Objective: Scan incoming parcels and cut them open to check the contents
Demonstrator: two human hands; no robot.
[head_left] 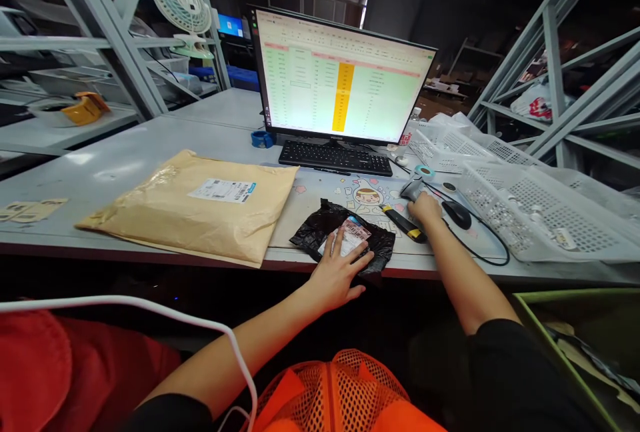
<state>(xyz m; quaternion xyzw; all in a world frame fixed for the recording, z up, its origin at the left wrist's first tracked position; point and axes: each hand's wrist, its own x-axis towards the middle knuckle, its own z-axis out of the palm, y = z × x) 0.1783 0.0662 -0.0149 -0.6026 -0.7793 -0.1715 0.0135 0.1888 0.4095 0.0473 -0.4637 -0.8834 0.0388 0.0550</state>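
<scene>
As my left hand (340,275) lies with fingers spread, pressing but not gripping, my right hand (425,209) is closed around the handle of a grey handheld barcode scanner (413,187).

Item: black plastic mailer (383,239), crumpled, at the desk's front edge, beneath my left fingers, its label (354,227) facing up and partly covered by them.

Item: kraft mailing envelope (175,212), bulging, left of the mailer, touched by neither hand; no cut shows on its visible side.

Item: utility knife (404,223), black and yellow, lying between the mailer and my right hand.

Item: black mouse (457,215), just beside my right wrist, with a black cable looping past.

State, by my judgement: mailer flattened and label turned upward, done; clear label and scanner head brought together, not yet, since the head stands apart from the mailer. Whether any code is already recorded, I cannot tell.

Writing: white shipping label (223,190) on the envelope, with a blue patch and dark print, too small to read. Monitor (305,85): spreadsheet, pink header row, one orange column, entries illegible; brand lettering on the lower bezel likewise. Desk mat (367,195): cartoon figure in a pale hood, block lettering below, unread.
</scene>
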